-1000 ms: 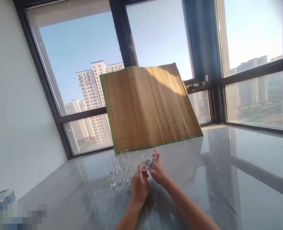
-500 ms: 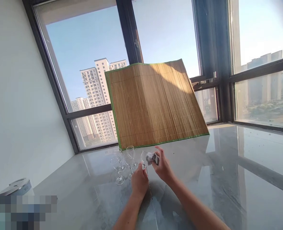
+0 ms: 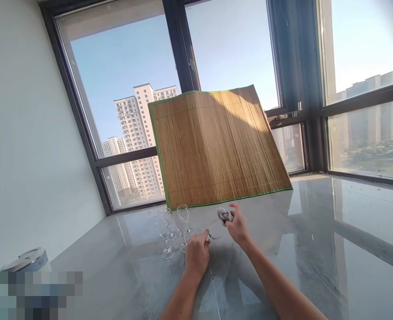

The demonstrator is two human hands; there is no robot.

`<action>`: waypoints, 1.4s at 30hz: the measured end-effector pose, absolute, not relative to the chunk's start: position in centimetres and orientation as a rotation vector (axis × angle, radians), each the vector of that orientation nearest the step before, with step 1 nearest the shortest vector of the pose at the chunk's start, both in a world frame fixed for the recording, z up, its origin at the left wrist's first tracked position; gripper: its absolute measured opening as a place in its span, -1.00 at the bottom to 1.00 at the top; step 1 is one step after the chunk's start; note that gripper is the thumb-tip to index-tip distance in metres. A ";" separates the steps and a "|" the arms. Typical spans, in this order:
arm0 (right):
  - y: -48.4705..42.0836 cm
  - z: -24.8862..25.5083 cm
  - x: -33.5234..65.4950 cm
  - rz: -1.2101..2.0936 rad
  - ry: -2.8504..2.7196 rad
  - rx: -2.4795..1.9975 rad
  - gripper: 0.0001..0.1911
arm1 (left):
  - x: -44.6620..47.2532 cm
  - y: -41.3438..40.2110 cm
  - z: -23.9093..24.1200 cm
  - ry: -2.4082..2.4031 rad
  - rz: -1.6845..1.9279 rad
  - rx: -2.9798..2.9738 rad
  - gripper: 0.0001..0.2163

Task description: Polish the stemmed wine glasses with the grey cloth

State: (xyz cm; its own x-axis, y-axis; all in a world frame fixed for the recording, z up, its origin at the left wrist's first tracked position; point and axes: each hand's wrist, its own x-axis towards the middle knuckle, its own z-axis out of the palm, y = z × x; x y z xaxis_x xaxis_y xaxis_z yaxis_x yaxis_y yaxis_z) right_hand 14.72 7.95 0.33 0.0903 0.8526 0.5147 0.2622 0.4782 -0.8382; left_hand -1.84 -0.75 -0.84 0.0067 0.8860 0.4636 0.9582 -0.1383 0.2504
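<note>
From the head camera, both bare forearms reach out over a glossy grey table (image 3: 316, 249). The left hand (image 3: 197, 253) is closed, its fingertips pinched around the lower stem of a clear wine glass (image 3: 215, 229), which it holds off the table and tilted, with the bowl leaning up and to the right. The right hand (image 3: 238, 224) is curled around a small grey cloth (image 3: 224, 214) and presses it against the rim end of the bowl, so the cloth touches the glass (how far it goes inside cannot be told). The held glass sits between the two hands, above the table's middle and just in front of the mat.

Just left of the left hand stands a cluster of empty stemmed glasses (image 3: 164, 238), upright and close together on the table. Behind them a bamboo mat (image 3: 216, 146) with a green edge leans tilted against the window (image 3: 123, 89), through which tall apartment blocks show. At the lower left, near the white wall (image 3: 23, 133), the top of a lidded container (image 3: 26, 260) is visible above a blurred patch.
</note>
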 end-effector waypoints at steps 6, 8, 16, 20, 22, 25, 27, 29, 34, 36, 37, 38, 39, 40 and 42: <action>8.0 0.4 16.0 0.800 -1.726 -0.920 -0.40 | -2.2 -0.7 -0.8 -1.977 -0.812 -2.177 -0.58; 7.5 0.8 16.8 0.857 -1.838 -0.908 -0.32 | -2.3 -0.9 -0.8 -1.906 -0.777 -2.245 -0.59; 6.0 2.8 17.4 1.096 -1.727 -0.904 -0.62 | -2.1 -1.3 -0.7 -1.798 -0.792 -2.311 -0.58; 7.0 1.6 15.9 0.934 -1.588 -1.033 -0.69 | -1.7 -1.3 -0.6 -1.752 -0.793 -2.260 -0.65; 7.6 0.8 15.4 0.821 -1.526 -1.068 -0.63 | -1.5 -1.3 -0.5 -1.755 -0.795 -2.249 -0.66; 8.1 0.2 15.2 0.609 -1.456 -1.008 -0.50 | -1.4 -1.2 -0.7 -1.774 -0.792 -2.256 -0.65; 8.1 0.1 15.3 0.569 -1.484 -0.929 -0.53 | -1.4 -1.1 -0.8 -1.801 -0.786 -2.253 -0.63; 8.1 0.4 15.5 0.616 -1.565 -0.850 -0.65 | -1.5 -1.0 -1.0 -1.835 -0.783 -2.240 -0.61; 7.2 1.4 16.3 0.870 -1.767 -0.844 -0.77 | -1.8 -1.2 -1.0 -1.887 -0.803 -2.211 -0.61; 6.7 1.7 16.6 1.010 -1.814 -0.841 -0.62 | -1.8 -1.3 -0.9 -1.897 -0.797 -2.212 -0.63; 6.5 1.8 16.8 1.076 -1.830 -0.841 -0.52 | -1.8 -1.4 -0.8 -1.899 -0.787 -2.217 -0.64; 6.3 1.8 17.0 1.138 -1.842 -0.848 -0.45 | -1.8 -1.5 -0.7 -1.903 -0.775 -2.220 -0.64; 6.1 1.9 17.1 1.193 -1.849 -0.866 -0.40 | -1.8 -1.6 -0.6 -1.909 -0.762 -2.220 -0.65; 6.0 1.9 17.3 1.240 -1.853 -0.888 -0.37 | -1.8 -1.6 -0.5 -1.915 -0.752 -2.220 -0.65; 5.7 2.1 17.7 1.315 -1.853 -0.927 -0.35 | -1.8 -1.7 -0.4 -1.925 -0.745 -2.219 -0.63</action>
State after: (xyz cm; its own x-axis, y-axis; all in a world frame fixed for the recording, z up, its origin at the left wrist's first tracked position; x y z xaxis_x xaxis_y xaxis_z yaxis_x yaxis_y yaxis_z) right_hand 17.68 5.72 2.14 -0.5199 0.8456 0.1208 0.1654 0.2384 -0.9570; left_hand -1.77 -1.67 -0.40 0.0748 0.9001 0.4291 0.9544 -0.1893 0.2307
